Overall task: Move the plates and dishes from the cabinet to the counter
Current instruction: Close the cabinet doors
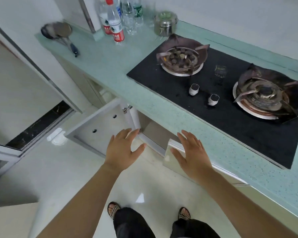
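Note:
The cabinet under the pale green counter (110, 66) stands with both doors swung out. The left door (100, 127) is wide open, and the right door (172, 157) is partly open. My left hand (122, 150) hovers with fingers spread just in front of the cabinet opening (155, 133), holding nothing. My right hand (191, 155) is also spread and empty, its fingers over the top edge of the right door. The cabinet's inside is dim; no plates or dishes show from this angle.
A black two-burner gas hob (222, 103) fills the counter to the right. Several water bottles (117, 23), a steel lidded jar (165, 23) and ladles (58, 33) stand at the back left. My feet in sandals are on the glossy floor (141, 186).

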The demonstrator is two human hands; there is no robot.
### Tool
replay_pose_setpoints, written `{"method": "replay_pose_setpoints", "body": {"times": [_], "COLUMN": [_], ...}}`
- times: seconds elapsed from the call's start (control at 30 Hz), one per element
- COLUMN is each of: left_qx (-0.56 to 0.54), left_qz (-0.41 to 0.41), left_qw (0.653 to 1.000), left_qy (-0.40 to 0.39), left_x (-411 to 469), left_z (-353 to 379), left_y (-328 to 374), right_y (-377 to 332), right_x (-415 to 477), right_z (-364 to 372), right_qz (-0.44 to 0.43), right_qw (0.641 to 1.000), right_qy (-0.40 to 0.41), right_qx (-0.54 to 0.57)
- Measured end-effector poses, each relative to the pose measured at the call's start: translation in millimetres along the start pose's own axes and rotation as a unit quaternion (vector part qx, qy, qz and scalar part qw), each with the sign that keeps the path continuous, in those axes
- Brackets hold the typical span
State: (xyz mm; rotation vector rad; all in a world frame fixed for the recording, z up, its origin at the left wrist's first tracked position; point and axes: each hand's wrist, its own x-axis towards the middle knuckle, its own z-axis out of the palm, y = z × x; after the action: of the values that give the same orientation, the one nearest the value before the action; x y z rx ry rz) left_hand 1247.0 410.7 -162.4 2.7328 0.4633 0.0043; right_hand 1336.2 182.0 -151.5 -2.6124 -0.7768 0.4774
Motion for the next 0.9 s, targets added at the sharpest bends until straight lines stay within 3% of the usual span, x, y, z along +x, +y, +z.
{"method": "replay_pose_setpoints", "body": {"times": [0.4,0.63,0.9], "left_qx": [0.060,0.086,0.097], "left_qz": [0.092,0.153,0.208], "left_qw": [0.993,0.983,0.967], "left_qy": [-0.030,-0.055,-0.106], "left_x": [74.9,176.1,271.1], "left_z": [-84.6,-99.4,-105.6], "left_y": [-178.6,-220.6,-252.0], "right_y": [-164.3,-179.3,-171.8], "right_x": [82.9,199.8,285.8], "right_z": [50.5,62.6,84.4], "right_qz": [0.085,0.110,0.212], "right_qw": [0.996,0.994,0.976], "right_qy": [0.015,0.026,0.046], "right_qx": [0.002,-0.008,0.030]}}
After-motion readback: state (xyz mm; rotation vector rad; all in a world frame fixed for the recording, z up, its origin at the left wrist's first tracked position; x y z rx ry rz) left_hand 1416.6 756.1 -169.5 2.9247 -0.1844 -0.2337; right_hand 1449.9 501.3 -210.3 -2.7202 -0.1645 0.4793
